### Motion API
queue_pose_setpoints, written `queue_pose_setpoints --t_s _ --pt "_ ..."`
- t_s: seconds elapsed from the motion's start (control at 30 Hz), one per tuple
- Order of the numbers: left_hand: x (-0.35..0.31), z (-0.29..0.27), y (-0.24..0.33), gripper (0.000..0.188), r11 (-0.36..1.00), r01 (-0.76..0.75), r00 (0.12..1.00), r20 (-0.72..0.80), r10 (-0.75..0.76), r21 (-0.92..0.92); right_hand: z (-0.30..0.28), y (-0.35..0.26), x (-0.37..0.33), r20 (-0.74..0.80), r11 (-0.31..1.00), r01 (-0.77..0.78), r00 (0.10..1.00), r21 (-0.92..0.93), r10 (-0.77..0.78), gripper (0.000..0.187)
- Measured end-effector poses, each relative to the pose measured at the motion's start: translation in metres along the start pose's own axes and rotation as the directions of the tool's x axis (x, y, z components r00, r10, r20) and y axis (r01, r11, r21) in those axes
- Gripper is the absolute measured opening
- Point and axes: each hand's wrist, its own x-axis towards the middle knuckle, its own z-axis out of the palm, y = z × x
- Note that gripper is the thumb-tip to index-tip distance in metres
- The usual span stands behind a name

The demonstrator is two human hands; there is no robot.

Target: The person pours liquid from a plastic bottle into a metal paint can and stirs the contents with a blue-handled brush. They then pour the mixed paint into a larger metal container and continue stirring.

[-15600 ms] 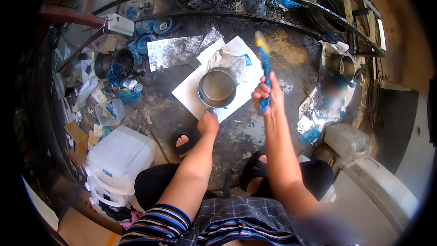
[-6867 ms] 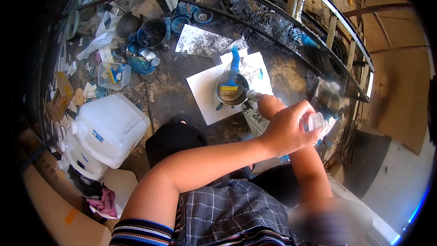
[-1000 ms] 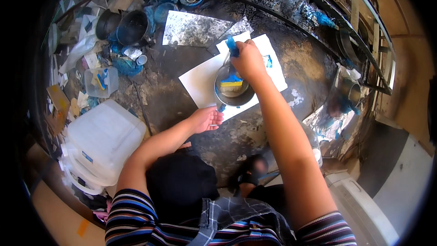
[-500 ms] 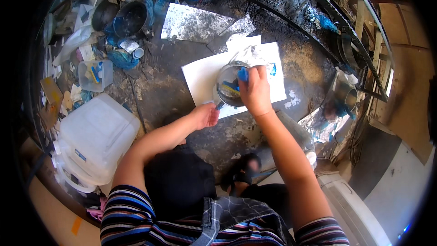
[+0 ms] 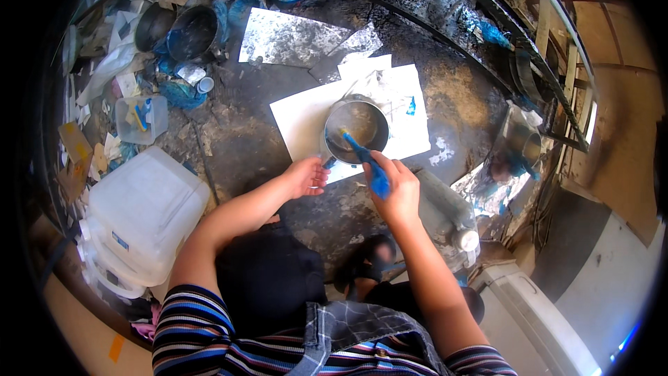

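Head view: the right hand (image 5: 394, 185) grips a blue-handled brush (image 5: 359, 151), tilted into the saucepan (image 5: 381, 129) on a white sheet (image 5: 296, 122), likely to catch drips; the left hand (image 5: 305, 177) meets the near-side handle (image 5: 330, 163), grip unclear.

On a dark, stained floor (image 5: 233, 115), a white sheet (image 5: 298, 118) with a pot (image 5: 380, 132) standing on it lies just ahead of the left hand (image 5: 307, 177). A black-speckled sheet (image 5: 289, 37) rests farther beyond. Well to the left of that hand sit a large white jug (image 5: 146, 202) and a clear box (image 5: 142, 131); a cloudy can (image 5: 443, 207) lies just to the right of the right hand (image 5: 395, 191).
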Motion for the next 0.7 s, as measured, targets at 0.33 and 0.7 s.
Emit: queue_pose_setpoints --t_s 0.33,0.7 --pt "0.01 0.0 -0.005 0.029 0.997 -0.064 0.998 -0.024 0.063 -0.045 0.029 -0.007 0.024 0.101 0.99 0.07 0.993 -0.121 -0.058 0.042" --pt "0.009 0.002 -0.003 0.028 0.997 -0.04 0.999 -0.023 0.038 -0.07 0.022 -0.012 -0.004 0.322 0.93 0.338 0.905 -0.144 -0.279 0.032"
